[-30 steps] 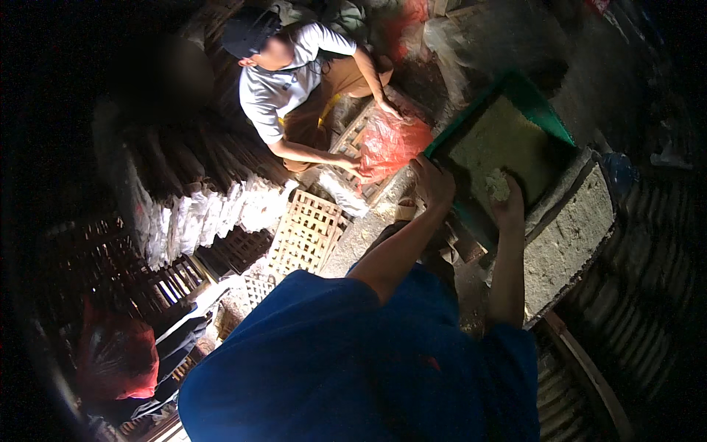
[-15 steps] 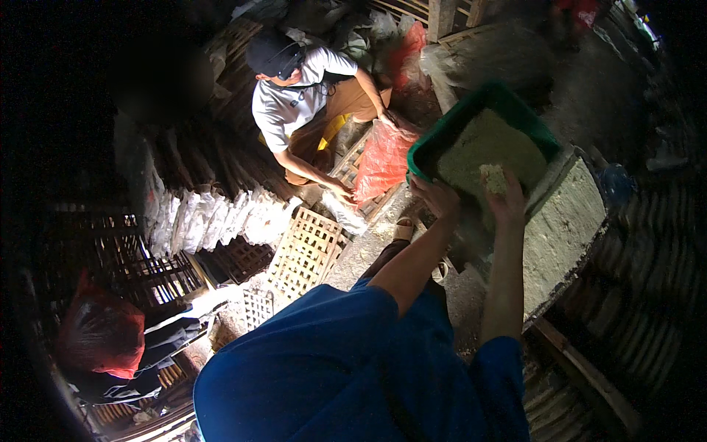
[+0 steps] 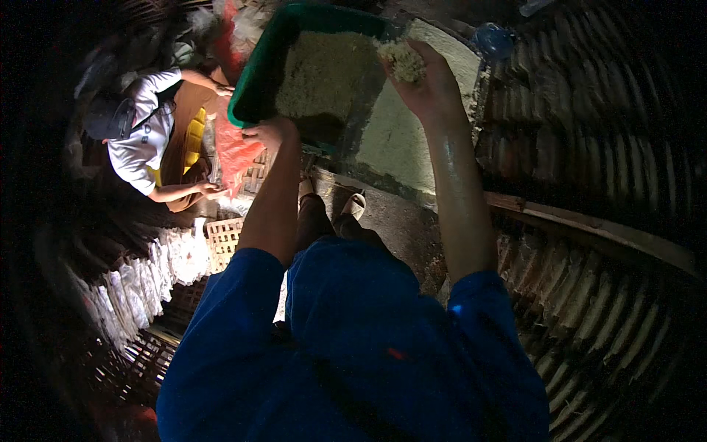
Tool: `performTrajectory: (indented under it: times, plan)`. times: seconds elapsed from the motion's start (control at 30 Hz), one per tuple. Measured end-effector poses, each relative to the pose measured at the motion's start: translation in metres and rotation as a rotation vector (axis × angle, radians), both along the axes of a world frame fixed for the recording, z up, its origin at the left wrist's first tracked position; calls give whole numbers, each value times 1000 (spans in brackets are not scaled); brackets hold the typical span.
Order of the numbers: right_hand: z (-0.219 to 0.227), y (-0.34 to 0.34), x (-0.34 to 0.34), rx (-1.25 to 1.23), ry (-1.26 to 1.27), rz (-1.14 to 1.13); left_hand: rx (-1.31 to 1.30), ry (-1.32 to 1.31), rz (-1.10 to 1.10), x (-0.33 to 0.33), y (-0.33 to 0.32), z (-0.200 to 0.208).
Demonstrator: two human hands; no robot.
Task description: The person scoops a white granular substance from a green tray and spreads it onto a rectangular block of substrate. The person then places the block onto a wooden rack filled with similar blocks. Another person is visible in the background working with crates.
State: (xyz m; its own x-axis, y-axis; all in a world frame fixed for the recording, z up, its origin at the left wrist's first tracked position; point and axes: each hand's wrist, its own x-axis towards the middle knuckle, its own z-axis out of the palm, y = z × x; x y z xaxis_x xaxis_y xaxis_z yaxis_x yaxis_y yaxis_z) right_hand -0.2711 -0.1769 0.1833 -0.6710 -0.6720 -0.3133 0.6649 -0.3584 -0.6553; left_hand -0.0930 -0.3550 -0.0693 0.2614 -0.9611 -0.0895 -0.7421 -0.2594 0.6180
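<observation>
A deep green tub [image 3: 250, 85] holds a bed of pale crumbly material [image 3: 324, 70]. My left hand [image 3: 274, 134] grips the tub's near left corner, fingers closed at the rim. Raised to the right of the tub, my right hand [image 3: 434, 85] is closed around a clump of the pale crumbs [image 3: 403, 60]. Below this clump lies a flat bed of the same pale material [image 3: 401, 136], spread in a layer beside the tub. The palm-side fingers of my right hand are partly hidden by the clump.
At the left a co-worker [image 3: 143, 140] squats, hands on a red plastic bag [image 3: 237, 155]. White-wrapped slabs [image 3: 140, 283] stand in a row near a woven bamboo rack [image 3: 223, 239]. To the right are rows of upright slabs [image 3: 582, 162], a wooden beam [image 3: 589, 225] and a blue plastic bag [image 3: 493, 40].
My right hand has lifted the clump out of the tub and carried it right, over the spread bed. My left hand stays at the tub's rim. The view has swung right.
</observation>
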Motion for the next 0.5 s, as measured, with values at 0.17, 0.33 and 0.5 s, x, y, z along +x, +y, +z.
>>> performTrajectory:
  times: [0.17,0.33,0.5]
  plan:
    - [19,40,-5,79,-6,-159,-102,-459,-158,4,-10,-16]
    - [23,79,-6,710,1106,-155,8,-216,-109,-1,-11,-9]
    - [80,79,22,1191,1571,-170,19,-46,118,-4,-4,6]
